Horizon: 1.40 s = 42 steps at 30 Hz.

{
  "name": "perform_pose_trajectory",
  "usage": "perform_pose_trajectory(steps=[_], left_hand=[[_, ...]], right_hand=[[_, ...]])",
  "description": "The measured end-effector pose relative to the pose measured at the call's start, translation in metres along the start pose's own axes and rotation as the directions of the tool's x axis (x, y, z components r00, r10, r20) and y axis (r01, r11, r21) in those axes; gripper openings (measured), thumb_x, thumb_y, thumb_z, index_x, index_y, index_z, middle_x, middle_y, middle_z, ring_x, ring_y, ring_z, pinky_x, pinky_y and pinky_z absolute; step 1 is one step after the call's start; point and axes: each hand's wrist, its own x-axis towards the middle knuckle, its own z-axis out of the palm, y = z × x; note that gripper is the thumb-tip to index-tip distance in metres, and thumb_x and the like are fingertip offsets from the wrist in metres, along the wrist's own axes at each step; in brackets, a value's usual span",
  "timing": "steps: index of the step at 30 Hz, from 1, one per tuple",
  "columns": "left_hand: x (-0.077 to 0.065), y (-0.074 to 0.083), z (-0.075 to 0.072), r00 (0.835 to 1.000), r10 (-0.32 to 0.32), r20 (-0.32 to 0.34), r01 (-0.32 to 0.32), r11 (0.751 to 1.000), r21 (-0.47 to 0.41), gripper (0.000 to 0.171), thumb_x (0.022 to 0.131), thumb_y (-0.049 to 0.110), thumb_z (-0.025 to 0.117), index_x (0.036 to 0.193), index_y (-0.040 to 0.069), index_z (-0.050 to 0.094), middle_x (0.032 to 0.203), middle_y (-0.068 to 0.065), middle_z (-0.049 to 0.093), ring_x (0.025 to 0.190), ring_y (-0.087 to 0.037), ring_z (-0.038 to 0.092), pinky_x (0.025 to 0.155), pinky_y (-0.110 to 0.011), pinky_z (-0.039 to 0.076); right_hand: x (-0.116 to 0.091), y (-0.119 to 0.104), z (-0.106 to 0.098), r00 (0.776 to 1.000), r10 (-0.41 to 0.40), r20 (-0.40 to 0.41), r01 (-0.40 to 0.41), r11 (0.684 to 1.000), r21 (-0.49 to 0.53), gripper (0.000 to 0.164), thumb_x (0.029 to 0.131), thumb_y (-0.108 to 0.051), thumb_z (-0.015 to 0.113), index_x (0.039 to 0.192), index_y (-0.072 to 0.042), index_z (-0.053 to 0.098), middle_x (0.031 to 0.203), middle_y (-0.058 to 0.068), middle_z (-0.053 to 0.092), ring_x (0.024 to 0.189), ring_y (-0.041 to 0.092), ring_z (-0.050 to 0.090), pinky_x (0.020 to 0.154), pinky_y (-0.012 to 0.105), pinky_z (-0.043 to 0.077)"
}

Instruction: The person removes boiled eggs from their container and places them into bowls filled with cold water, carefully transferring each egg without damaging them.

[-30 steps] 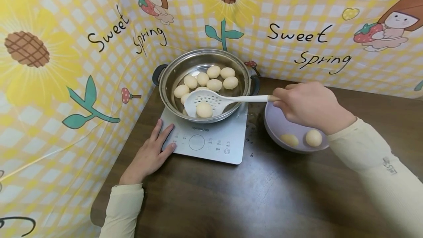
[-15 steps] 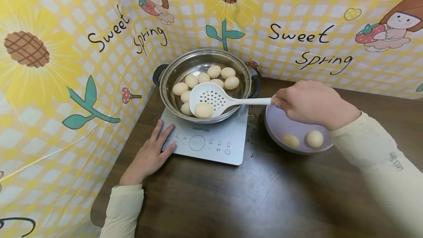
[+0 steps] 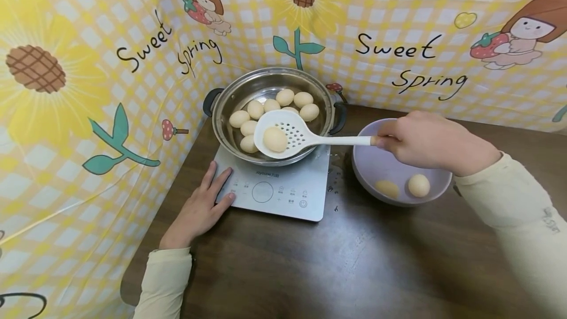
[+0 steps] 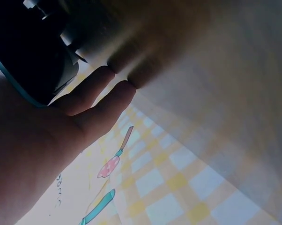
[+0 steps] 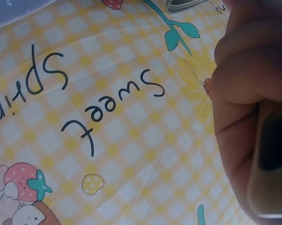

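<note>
In the head view my right hand [image 3: 425,139] grips the handle of a white slotted spoon [image 3: 299,129]. One pale egg [image 3: 275,139] lies in the spoon's bowl, over the near side of a steel pot [image 3: 219,132]. Several more eggs [image 3: 239,119] sit in the pot, some partly covered by the spoon. My left hand [image 3: 201,206] rests with fingers spread at the left edge of the white induction cooker [image 3: 292,210] under the pot. Under my right hand stands a lilac bowl [image 3: 367,166] with an egg [image 3: 418,185] and a yellowish oval shape [image 3: 387,189] inside.
Everything stands on a dark wooden table [image 3: 283,265]. A yellow checked cloth [image 3: 398,9] with sunflowers lines the back and left sides. Black pot handles [image 3: 339,117] stick out on both sides. Water drops [image 3: 335,192] lie between the cooker and the bowl.
My right hand has moved a little right with the spoon. The egg has shifted from the spoon's near edge toward the middle of its bowl. My left hand stays put.
</note>
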Motion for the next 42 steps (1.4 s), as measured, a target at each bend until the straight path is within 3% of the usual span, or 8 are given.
perform_pose_trajectory(steps=[16, 23, 35, 42], left_hand=[[-0.004, -0.004, 0.001, 1.000, -0.020, 0.016, 0.021, 1.000, -0.012, 0.067, 0.096, 0.057, 0.038, 0.153, 0.030, 0.014, 0.157, 0.002, -0.012, 0.129, -0.054, 0.023, 0.093, -0.069, 0.025], [-0.003, -0.003, 0.001, 1.000, -0.014, 0.011, 0.014, 1.000, -0.011, 0.066, 0.097, 0.055, 0.038, 0.153, 0.030, 0.015, 0.157, 0.001, -0.012, 0.128, -0.055, 0.024, 0.092, -0.069, 0.026], [-0.001, -0.001, 0.001, 1.000, -0.008, 0.012, 0.008, 1.000, -0.014, 0.065, 0.097, 0.055, 0.036, 0.153, 0.030, 0.014, 0.157, 0.001, -0.013, 0.128, -0.056, 0.023, 0.091, -0.070, 0.026], [-0.001, 0.000, 0.000, 1.000, 0.000, 0.007, 0.000, 1.000, -0.016, 0.065, 0.097, 0.055, 0.037, 0.153, 0.029, 0.014, 0.157, 0.000, -0.012, 0.128, -0.056, 0.023, 0.091, -0.070, 0.026]], right_hand=[[-0.019, 0.021, -0.005, 0.994, 0.078, 0.078, -0.079, 0.997, 0.020, 0.020, 0.097, -0.031, 0.055, 0.098, -0.018, 0.069, 0.065, -0.006, 0.052, 0.058, 0.012, 0.046, 0.053, 0.032, 0.037], [-0.026, 0.031, -0.009, 0.984, 0.152, 0.092, -0.155, 0.988, 0.029, 0.027, 0.097, -0.033, 0.054, 0.107, -0.014, 0.070, 0.078, -0.006, 0.062, 0.070, 0.012, 0.054, 0.063, 0.037, 0.043], [-0.048, 0.051, -0.010, 0.985, 0.173, 0.022, -0.174, 0.985, 0.019, 0.020, 0.096, -0.027, 0.056, 0.098, -0.014, 0.072, 0.075, -0.007, 0.063, 0.064, 0.013, 0.053, 0.059, 0.035, 0.043], [-0.065, 0.061, -0.009, 0.979, 0.203, 0.024, -0.203, 0.979, 0.017, 0.021, 0.097, -0.023, 0.054, 0.102, -0.012, 0.071, 0.064, -0.005, 0.052, 0.054, 0.013, 0.043, 0.052, 0.031, 0.036]])
